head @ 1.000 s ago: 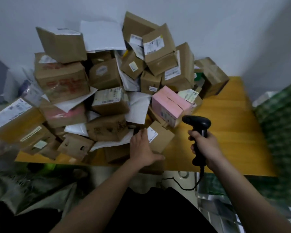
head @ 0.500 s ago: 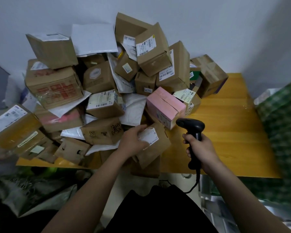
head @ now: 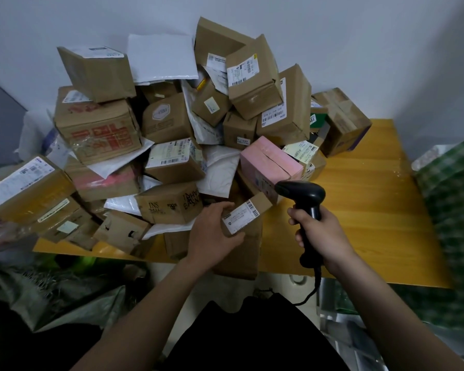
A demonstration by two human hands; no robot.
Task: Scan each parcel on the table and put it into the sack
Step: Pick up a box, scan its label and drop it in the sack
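Gripping a small cardboard box (head: 245, 219) at the near edge of a wooden table (head: 373, 204), the person's left hand (head: 212, 236) curls its fingers over the box's far side while the thumb presses along its near edge. The box is tilted, with its white barcode label facing up toward the camera. At three o'clock from it, the right hand (head: 323, 234) wraps closed around the grip of a black handheld scanner (head: 306, 207), whose head sits just beside the box's upper right corner, pointing toward the label. A coiled cable drops from the scanner's base below the table edge.

From nine o'clock round to one o'clock of the held box rises a big heap of parcels (head: 172, 124), mostly brown cardboard boxes with some white padded mailers, stacked against a pale wall. A pink box (head: 268, 162) lies at twelve o'clock, just behind the scanner head. At three o'clock, at the table's right end, stands something green and checked (head: 456, 204), blurred. At seven o'clock, below the table, lies a crumpled greyish sack (head: 65, 295).
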